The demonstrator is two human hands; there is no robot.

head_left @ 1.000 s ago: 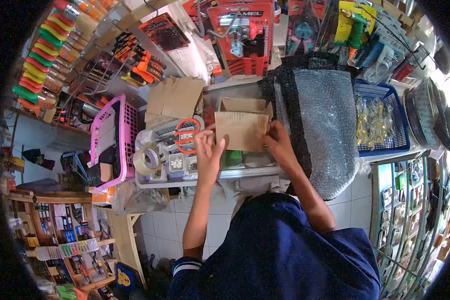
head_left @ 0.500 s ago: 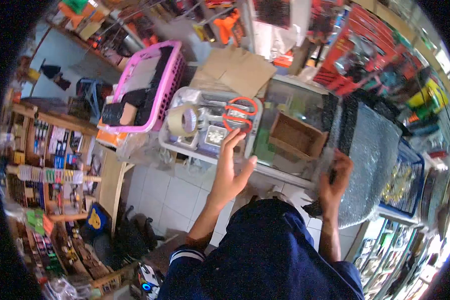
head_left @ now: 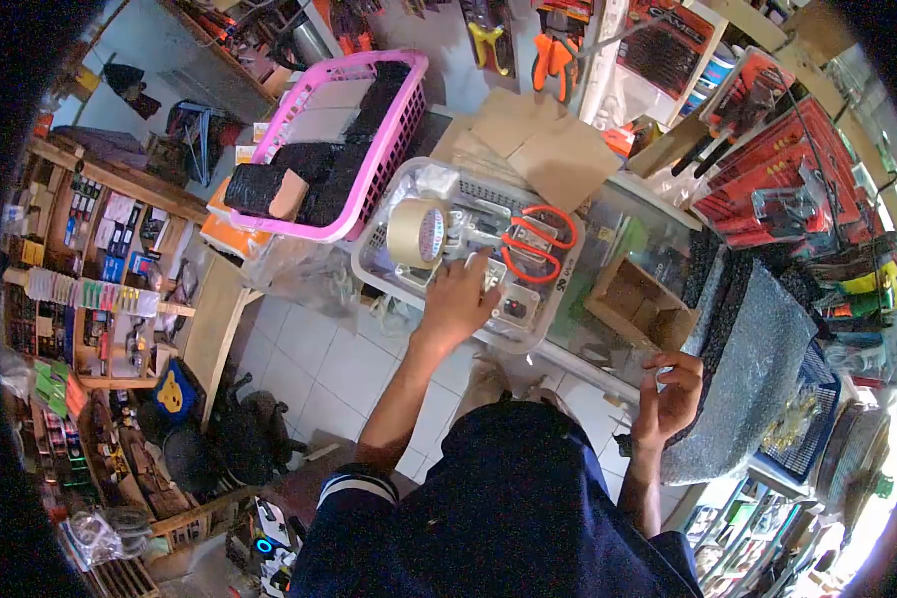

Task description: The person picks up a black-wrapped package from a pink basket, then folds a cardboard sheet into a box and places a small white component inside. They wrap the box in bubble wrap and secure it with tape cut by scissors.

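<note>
My left hand (head_left: 457, 306) is over the near side of a clear plastic tray (head_left: 369, 261). Its fingers are apart and bent down, with the tips at a small white box of parts and partly hidden. Beside it in the tray are a roll of tan tape (head_left: 406, 236) and scissors with orange handles (head_left: 509, 252). My right hand (head_left: 671, 401) is held at the counter's front edge, near an open cardboard box (head_left: 623, 294). Its fingers curl loosely, with a gap to the thumb, and I see nothing held there.
A pink basket (head_left: 373, 189) with black-wrapped packages stands left of the tray. Flat cardboard (head_left: 553, 149) lies behind it. A bubble-wrap bundle (head_left: 743, 369) and a blue basket (head_left: 802, 419) are on the right. Packaged tools hang above the glass-topped counter (head_left: 578, 361).
The view has shifted, so the counter's things appear further right. My left hand has moved from near the scissors to the tray's contents beside the tape. My right hand's fingers now show more clearly.
</note>
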